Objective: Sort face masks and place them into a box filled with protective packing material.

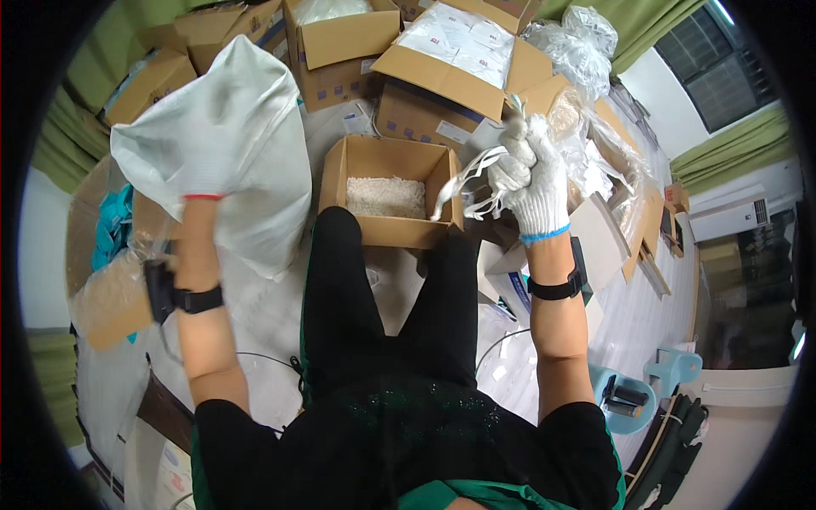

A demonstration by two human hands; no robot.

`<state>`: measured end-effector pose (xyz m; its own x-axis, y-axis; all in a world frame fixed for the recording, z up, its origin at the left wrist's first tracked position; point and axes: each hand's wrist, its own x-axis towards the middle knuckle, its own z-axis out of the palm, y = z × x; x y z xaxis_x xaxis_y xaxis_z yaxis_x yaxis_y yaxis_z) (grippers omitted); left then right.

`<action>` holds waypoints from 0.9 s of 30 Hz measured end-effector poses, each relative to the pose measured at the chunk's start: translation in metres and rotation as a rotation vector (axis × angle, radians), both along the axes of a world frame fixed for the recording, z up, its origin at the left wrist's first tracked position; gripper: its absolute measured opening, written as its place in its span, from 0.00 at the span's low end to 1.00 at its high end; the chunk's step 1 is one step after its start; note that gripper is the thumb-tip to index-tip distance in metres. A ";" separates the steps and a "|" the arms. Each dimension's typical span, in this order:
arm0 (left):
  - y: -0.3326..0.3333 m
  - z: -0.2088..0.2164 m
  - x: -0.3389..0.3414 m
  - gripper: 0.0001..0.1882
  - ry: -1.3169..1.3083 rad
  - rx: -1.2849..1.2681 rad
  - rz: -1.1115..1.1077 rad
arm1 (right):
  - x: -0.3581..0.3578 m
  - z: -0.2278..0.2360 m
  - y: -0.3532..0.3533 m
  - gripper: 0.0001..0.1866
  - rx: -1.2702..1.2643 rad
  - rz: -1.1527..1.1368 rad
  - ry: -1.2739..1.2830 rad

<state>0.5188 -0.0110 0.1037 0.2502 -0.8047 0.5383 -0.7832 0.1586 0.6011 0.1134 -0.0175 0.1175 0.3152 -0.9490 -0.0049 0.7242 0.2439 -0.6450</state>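
Observation:
My right hand (531, 174), in a white knit glove with a blue cuff edge, is raised right of the box and closed around a bunch of thin white strips (467, 177). Their loose ends dangle to the left of the fist. My left hand (206, 157), in a white glove with a red cuff edge, is up against a large white sack (263, 161). Motion blur and the matching white hide its fingers. Between my knees stands an open cardboard box (338, 174) with pale shredded material (387, 197) in the bottom.
Ahead are open cartons, one with white packets (459, 42) and one with clear plastic (331, 10). A bag of clear plastic (578, 47) lies at the far right. Teal material (112, 225) shows at the left, and a blue plastic stool-like object (625, 399) is at the lower right.

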 end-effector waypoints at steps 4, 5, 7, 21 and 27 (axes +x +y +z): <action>0.006 -0.031 -0.135 0.19 0.286 0.084 -0.841 | 0.012 0.014 0.013 0.14 -0.058 0.035 0.113; 0.003 -0.042 -0.153 0.22 0.256 0.070 -0.920 | 0.015 0.016 0.015 0.14 -0.022 -0.012 0.178; 0.009 -0.047 -0.192 0.29 0.349 0.089 -1.016 | 0.014 0.020 0.021 0.15 0.050 -0.127 0.315; 0.031 -0.040 -0.243 0.17 1.001 1.063 -1.279 | -0.026 -0.024 0.029 0.15 -0.380 -0.483 0.987; 0.066 -0.012 -0.216 0.10 0.215 0.732 -1.472 | -0.028 0.001 0.097 0.17 -0.635 0.194 1.271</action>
<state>0.3023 0.0552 0.0913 -0.8903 -0.4549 0.0224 -0.1264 0.2940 0.9474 0.0851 0.0790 0.1183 0.5416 -0.8403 0.0246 -0.4265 -0.2998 -0.8533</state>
